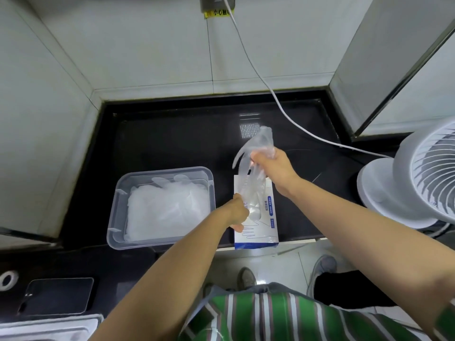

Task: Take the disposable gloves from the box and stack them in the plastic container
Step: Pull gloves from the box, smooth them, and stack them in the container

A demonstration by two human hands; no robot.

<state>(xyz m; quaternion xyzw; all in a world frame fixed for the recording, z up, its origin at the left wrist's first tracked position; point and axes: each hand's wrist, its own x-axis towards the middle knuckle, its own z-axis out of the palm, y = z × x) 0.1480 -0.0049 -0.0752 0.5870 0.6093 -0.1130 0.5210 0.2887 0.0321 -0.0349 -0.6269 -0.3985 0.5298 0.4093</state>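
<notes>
In the head view, the right hand [273, 163] had its grip clamped on a clear thin plastic disposable glove [256, 143], lifted above the white-and-blue cardboard glove box [258, 230], with the glove's lower end trailing down to the box top. The left hand [237, 212] had its grip curled round the box's left edge. Just left of the box, on the black glossy desk [172, 143], stood the clear rectangular plastic container [115, 217] holding a pile of translucent gloves [167, 207].

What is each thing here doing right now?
glove: pulled up from the glove box, gripped by the right hand.
glove box: open, held by the left hand.
plastic container: lidless, gloves piled inside.
fan: cannot tell if spinning.
</notes>
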